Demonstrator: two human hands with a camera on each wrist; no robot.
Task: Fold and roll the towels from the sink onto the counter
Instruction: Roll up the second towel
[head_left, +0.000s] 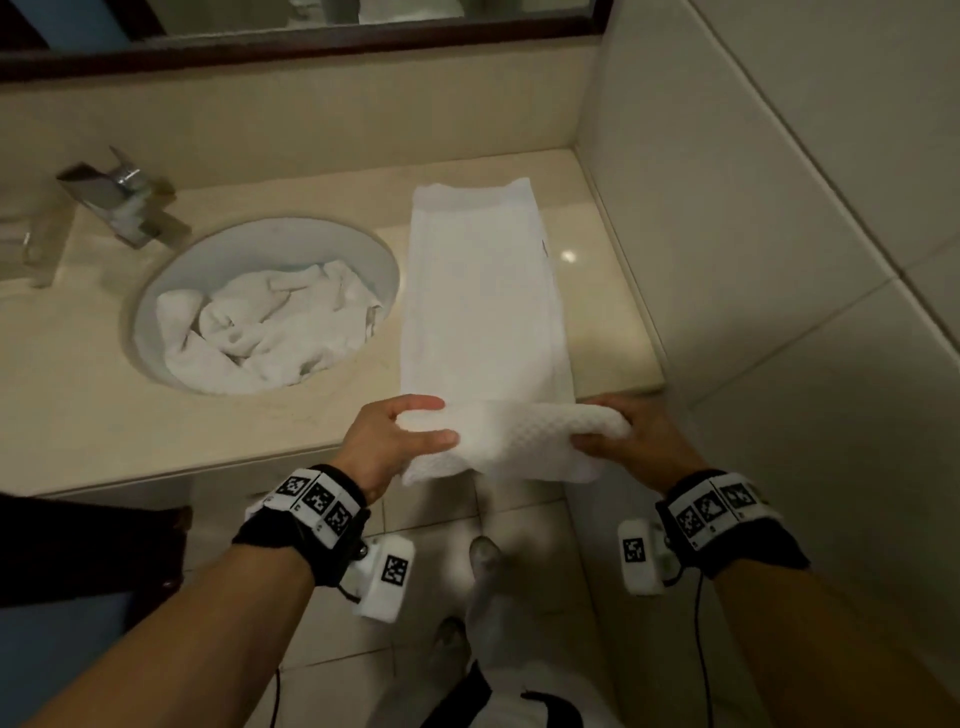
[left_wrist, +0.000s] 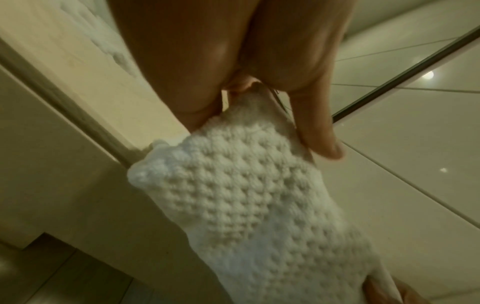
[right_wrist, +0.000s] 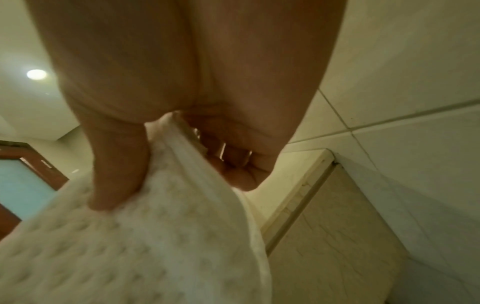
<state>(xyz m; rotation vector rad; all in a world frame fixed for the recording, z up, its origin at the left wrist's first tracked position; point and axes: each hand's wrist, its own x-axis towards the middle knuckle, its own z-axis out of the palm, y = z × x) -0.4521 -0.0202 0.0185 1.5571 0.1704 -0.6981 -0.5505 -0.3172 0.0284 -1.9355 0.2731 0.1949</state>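
Note:
A white waffle-textured towel (head_left: 480, 291) lies folded into a long strip on the beige counter (head_left: 78, 405), right of the sink. Its near end hangs over the counter's front edge and is curled into the start of a roll. My left hand (head_left: 410, 426) pinches the left side of that end between thumb and fingers, as the towel (left_wrist: 246, 195) in the left wrist view shows. My right hand (head_left: 618, 428) grips the right side, thumb on top of the towel (right_wrist: 142, 236). More crumpled white towels (head_left: 270, 332) fill the round sink (head_left: 384, 254).
A chrome faucet (head_left: 124, 208) stands at the back left of the sink. A tiled wall (head_left: 753, 208) closes the counter on the right. A mirror frame (head_left: 311, 47) runs along the back. Below are floor tiles and my feet (head_left: 483, 556).

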